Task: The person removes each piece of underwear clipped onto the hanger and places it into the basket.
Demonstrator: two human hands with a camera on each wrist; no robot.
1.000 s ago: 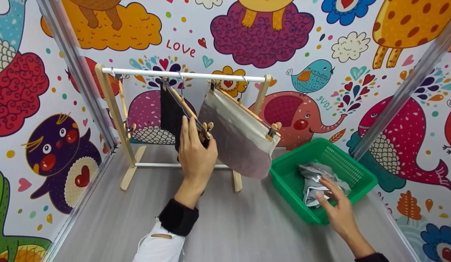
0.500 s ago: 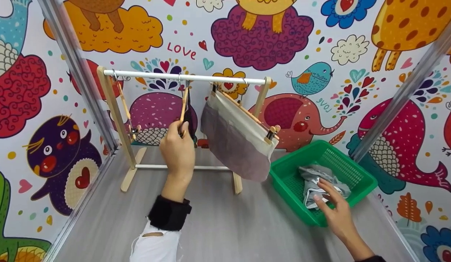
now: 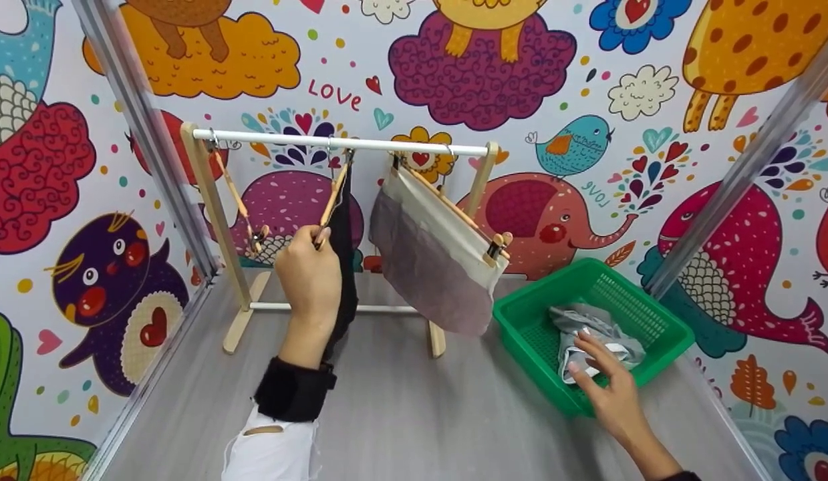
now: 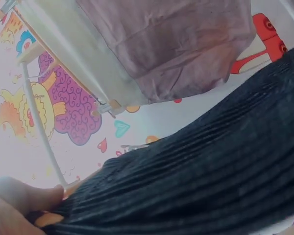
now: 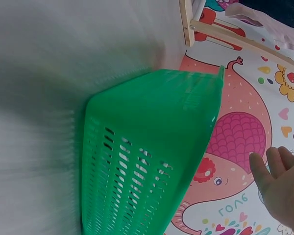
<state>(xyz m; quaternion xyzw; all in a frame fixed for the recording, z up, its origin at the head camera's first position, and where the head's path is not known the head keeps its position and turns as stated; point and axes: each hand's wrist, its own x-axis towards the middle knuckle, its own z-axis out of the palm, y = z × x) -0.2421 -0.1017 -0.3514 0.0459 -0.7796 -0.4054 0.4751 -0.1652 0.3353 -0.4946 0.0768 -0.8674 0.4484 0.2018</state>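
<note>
Beneath the white rail (image 3: 266,137) of a small wooden rack (image 3: 216,214), a black ribbed garment (image 3: 345,274) hangs from the middle wooden clip hanger (image 3: 333,197), its lower edge reaching down past the rack's bottom bar (image 3: 387,308). The person's left hand (image 3: 310,274) has its fingers curled round that hanger's near end, thumb against the clip, and from the left wrist I see the dark cloth stretching away just beside the thumb.

To the right, near the black cloth but apart from it, a cream and mauve-grey cloth (image 3: 440,247) hangs slanting from 1 hanger, held by 2 clips. Another wooden hanger (image 3: 232,187) dangles at the rail's left end. Well apart from the left hand, the right hand (image 3: 614,394) holds nothing, fingers loosely spread above the near edge of a green plastic basket (image 3: 534,367). A crumpled grey garment (image 3: 597,321) lies inside it. Basket and rack stand on a grey worktop (image 3: 414,414), before walls of cartoon animals. A black band (image 3: 293,387) circles the left wrist, below it a white sleeve (image 3: 270,451).
</note>
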